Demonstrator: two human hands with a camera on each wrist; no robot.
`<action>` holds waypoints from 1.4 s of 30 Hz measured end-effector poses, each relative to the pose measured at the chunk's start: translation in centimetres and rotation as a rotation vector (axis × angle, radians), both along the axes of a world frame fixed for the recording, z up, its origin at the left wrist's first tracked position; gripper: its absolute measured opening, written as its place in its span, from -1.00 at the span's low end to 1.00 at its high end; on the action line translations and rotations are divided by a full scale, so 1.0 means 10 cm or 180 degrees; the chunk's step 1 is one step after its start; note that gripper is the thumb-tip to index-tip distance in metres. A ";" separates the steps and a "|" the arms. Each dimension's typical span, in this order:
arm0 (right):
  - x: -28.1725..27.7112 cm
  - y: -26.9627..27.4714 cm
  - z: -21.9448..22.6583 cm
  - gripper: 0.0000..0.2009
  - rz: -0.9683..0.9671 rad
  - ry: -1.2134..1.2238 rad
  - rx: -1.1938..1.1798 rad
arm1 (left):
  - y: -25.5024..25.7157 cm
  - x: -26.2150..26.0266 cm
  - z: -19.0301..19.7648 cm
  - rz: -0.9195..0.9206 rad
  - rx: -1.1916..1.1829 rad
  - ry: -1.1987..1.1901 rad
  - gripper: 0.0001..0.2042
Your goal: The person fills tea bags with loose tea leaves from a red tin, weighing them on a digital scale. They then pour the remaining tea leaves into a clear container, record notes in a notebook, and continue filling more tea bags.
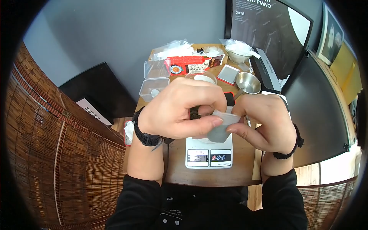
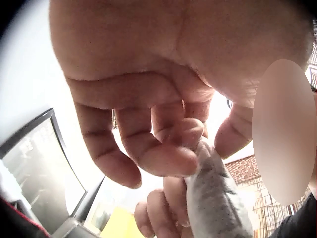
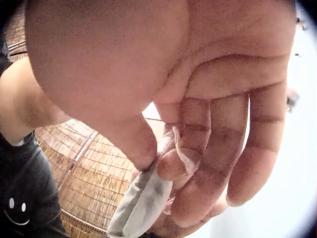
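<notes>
- A small pale bag (image 1: 217, 135) is held up above the white scale (image 1: 210, 161), between the left hand (image 1: 180, 109) and the right hand (image 1: 270, 120).
- Both hands grasp it: the left pinches its upper edge between thumb and fingers, the right does the same just to the right.
- The bag's pinched end lies at the fingertips; from there its body points down and toward the near side, with a corner lowest in the head view.
- Its long axis runs away from the pinched edge, slanting in both wrist views; the exact tilt cannot be told.
- In those views the bag is narrower at the fingers and fuller toward the free end.
- The scale sits on the wooden worktop (image 1: 179, 177), its display on the near left.
- Farther off stand an open clear box (image 1: 155, 86) to the left and a steel bowl (image 1: 249, 83) to the right.
</notes>
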State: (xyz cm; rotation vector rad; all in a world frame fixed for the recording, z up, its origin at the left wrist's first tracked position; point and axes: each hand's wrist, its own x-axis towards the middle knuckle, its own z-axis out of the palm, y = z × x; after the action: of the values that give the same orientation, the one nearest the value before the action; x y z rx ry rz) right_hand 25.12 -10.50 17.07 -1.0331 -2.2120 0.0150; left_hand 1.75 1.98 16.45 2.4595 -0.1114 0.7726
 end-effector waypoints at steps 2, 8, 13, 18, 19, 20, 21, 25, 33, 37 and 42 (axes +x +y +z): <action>-0.02 -0.01 -0.01 -0.74 -0.0040 0.0281 0.0136 | 0.02 0.04 -0.11 -0.0090 -0.0329 -0.0528 -0.68; -0.06 0.05 -0.05 -0.76 -0.0092 0.0925 0.0572 | -0.02 0.08 -0.10 -0.0011 -0.0704 -0.0623 -0.42; -0.08 0.11 -0.07 -0.78 -0.0535 0.1152 0.0464 | -0.02 0.02 -0.13 0.0277 -0.1622 -0.0436 -0.54; -0.08 0.12 -0.09 -0.82 -0.0595 0.1104 0.0153 | 0.01 -0.01 -0.10 0.0703 -0.1571 -0.0907 -0.69; -0.08 0.12 -0.08 -0.83 -0.0566 0.1014 0.0102 | 0.01 -0.03 -0.09 0.0799 -0.1469 -0.0858 -0.76; -0.08 0.12 -0.07 -0.83 -0.0564 0.1013 0.0108 | 0.04 -0.05 -0.09 0.0799 -0.1463 -0.0861 -0.76; -0.08 0.13 -0.07 -0.83 -0.0581 0.1000 0.0075 | 0.07 -0.08 -0.09 0.1098 -0.1250 -0.0507 -0.77; -0.06 0.15 -0.10 -0.83 -0.0679 0.1023 -0.0061 | 0.10 -0.07 -0.08 0.1588 -0.0850 0.0225 -0.79; -0.07 0.30 -0.20 -0.82 -0.0885 0.1071 -0.0179 | 0.08 0.00 -0.08 0.1614 -0.0363 0.0466 -0.75; -0.08 0.33 -0.26 -0.82 -0.0743 0.1112 -0.0249 | 0.11 0.03 -0.16 0.1382 -0.0343 0.0402 -0.72; -0.11 0.36 -0.28 -0.83 -0.0718 0.0919 -0.0138 | 0.06 0.06 -0.12 0.1361 -0.0225 0.0439 -0.71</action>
State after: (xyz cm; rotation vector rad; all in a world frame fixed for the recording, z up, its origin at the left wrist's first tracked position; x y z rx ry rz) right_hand 24.02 -6.88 14.25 -1.2177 -1.8351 0.1055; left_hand 2.32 2.57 15.25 2.4885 0.4991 0.7590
